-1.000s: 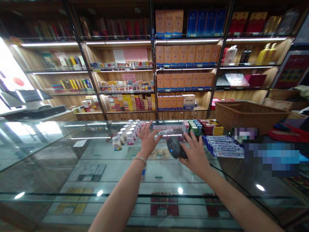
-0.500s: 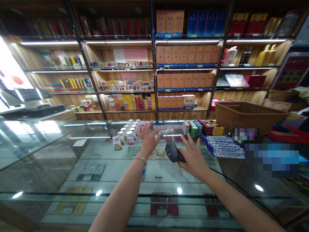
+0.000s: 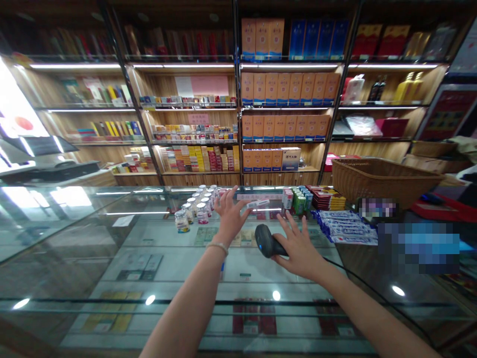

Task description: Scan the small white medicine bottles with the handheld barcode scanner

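Observation:
My right hand (image 3: 298, 246) holds a black barcode scanner (image 3: 265, 240) by its handle, fingers partly spread, just above the glass counter (image 3: 112, 233). The scanner's head, with a blue light on it, faces left and its cable (image 3: 372, 291) trails back to the right. My left hand (image 3: 229, 216) is spread open over the counter, a bracelet on the wrist. Its thumb tip is next to a small white box (image 3: 258, 204) lying on the glass; whether it touches the box I cannot tell.
Small jars (image 3: 194, 209) stand left of my left hand. Green and red packs (image 3: 298, 199), a red-yellow stack (image 3: 328, 196) and blue-white bars (image 3: 346, 226) lie to the right. A wicker basket (image 3: 383, 179) stands at the far right. Shelves of boxes (image 3: 286, 87) fill the back wall.
My right hand has brought the scanner slightly down and to the left, closer to me. My left hand and the white box have barely moved.

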Demonstrator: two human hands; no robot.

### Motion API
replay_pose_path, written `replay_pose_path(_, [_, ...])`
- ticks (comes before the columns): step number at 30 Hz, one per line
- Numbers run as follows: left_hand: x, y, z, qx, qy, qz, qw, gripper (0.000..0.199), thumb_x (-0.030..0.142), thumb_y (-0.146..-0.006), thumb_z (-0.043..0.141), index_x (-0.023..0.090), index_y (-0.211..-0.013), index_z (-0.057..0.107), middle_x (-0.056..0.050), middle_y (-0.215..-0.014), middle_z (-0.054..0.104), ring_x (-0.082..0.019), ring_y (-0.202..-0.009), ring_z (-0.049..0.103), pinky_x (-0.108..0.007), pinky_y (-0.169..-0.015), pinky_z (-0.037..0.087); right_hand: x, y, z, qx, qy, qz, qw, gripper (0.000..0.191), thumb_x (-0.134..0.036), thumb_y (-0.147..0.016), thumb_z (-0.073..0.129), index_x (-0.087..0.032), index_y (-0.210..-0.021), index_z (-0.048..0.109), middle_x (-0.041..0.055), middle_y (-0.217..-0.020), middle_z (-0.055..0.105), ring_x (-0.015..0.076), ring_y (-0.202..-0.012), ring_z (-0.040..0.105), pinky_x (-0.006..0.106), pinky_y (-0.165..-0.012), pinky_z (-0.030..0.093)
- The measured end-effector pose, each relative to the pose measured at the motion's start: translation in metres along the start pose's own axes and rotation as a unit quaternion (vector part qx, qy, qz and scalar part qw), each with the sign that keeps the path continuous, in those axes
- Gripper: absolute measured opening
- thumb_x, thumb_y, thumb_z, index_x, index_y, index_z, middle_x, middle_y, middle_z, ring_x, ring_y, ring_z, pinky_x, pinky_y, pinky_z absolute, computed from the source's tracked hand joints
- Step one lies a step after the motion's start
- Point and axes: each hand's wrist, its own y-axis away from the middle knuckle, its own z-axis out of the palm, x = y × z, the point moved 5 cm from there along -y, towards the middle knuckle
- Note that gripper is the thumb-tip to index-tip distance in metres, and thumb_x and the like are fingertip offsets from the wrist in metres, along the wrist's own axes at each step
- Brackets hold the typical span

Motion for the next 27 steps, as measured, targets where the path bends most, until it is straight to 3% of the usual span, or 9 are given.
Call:
replay_pose_path(5, [0.002, -0.001, -0.001, 0.005, 0.005, 0.002, 1.0, 0.017, 0.039, -0.085, 0.075, 0.035, -0.101, 0.078, -0.007, -0.158, 0.045, -0.035, -0.147, 0.034, -0.065, -0.122, 0.01, 0.005, 0.002, 0.004, -0.033, -0.013, -0.012, 0.999, 0.061, -0.063, -0.082, 0.068, -0.022, -0.127, 0.063, 0.017, -0.17, 0.019, 0.0401, -0.158, 0.004, 0.073, -0.119, -0.001])
replay_pose_path(9, [0.004, -0.001, -0.003, -0.001, 0.012, 0.007, 1.0, 0.017, 0.037, -0.084, 0.076, 0.035, -0.1, 0.077, -0.007, -0.157, 0.045, -0.035, -0.147, 0.034, -0.065, -0.122, 0.011, 0.02, -0.006, 0.001, -0.049, -0.065, 0.001, 0.997, 0.091, -0.073, -0.079, 0.064, -0.026, -0.153, 0.04, 0.0147, -0.171, 0.017, 0.0334, -0.159, 0.007, 0.063, -0.124, 0.012])
replay_pose_path(11, [0.005, -0.001, -0.003, -0.002, 0.014, 0.011, 1.0, 0.017, 0.037, -0.084, 0.076, 0.035, -0.1, 0.077, -0.006, -0.158, 0.045, -0.035, -0.146, 0.035, -0.064, -0.122, 0.011, 0.032, -0.019, -0.006, -0.009, -0.072, 0.034, 0.997, 0.083, -0.066, -0.088, 0.057, -0.028, -0.158, 0.031, 0.013, -0.17, 0.02, 0.0299, -0.158, 0.011, 0.059, -0.124, 0.016])
replay_pose_path(13, [0.007, 0.0, -0.003, -0.002, 0.016, 0.016, 1.0, 0.017, 0.038, -0.084, 0.076, 0.035, -0.101, 0.077, -0.005, -0.158, 0.044, -0.035, -0.146, 0.035, -0.064, -0.122, 0.011, 0.043, -0.036, -0.013, 0.039, -0.06, 0.065, 0.995, 0.071, -0.054, -0.094, 0.054, -0.029, -0.156, 0.034, 0.012, -0.169, 0.024, 0.0287, -0.158, 0.015, 0.058, -0.123, 0.02])
replay_pose_path(19, [0.013, 0.001, -0.003, -0.014, 0.023, 0.032, 0.999, 0.018, 0.037, -0.083, 0.077, 0.035, -0.101, 0.077, -0.006, -0.157, 0.046, -0.033, -0.146, 0.037, -0.062, -0.123, 0.012, 0.058, -0.086, -0.009, 0.076, -0.043, 0.125, 0.988, 0.067, -0.035, -0.086, 0.069, -0.027, -0.149, 0.047, 0.0144, -0.165, 0.031, 0.0346, -0.154, 0.02, 0.059, -0.119, 0.021])
replay_pose_path(23, [0.015, 0.0, -0.005, -0.012, 0.02, 0.032, 0.999, 0.017, 0.038, -0.083, 0.077, 0.036, -0.1, 0.078, -0.006, -0.156, 0.047, -0.033, -0.144, 0.038, -0.062, -0.122, 0.011, 0.064, -0.094, 0.004, 0.088, -0.105, 0.158, 0.978, 0.041, -0.034, -0.086, 0.069, -0.028, -0.127, 0.067, 0.0115, -0.163, 0.036, 0.0363, -0.153, 0.023, 0.058, -0.117, 0.023])
replay_pose_path(27, [0.018, -0.001, -0.005, -0.021, 0.014, 0.038, 0.999, 0.017, 0.04, -0.085, 0.075, 0.036, -0.101, 0.078, -0.006, -0.155, 0.047, -0.033, -0.144, 0.038, -0.061, -0.123, 0.012, 0.069, -0.089, 0.008, 0.121, -0.157, 0.165, 0.966, 0.027, -0.033, -0.085, 0.072, -0.028, -0.111, 0.075, 0.0089, -0.157, 0.045, 0.035, -0.15, 0.029, 0.057, -0.118, 0.023])
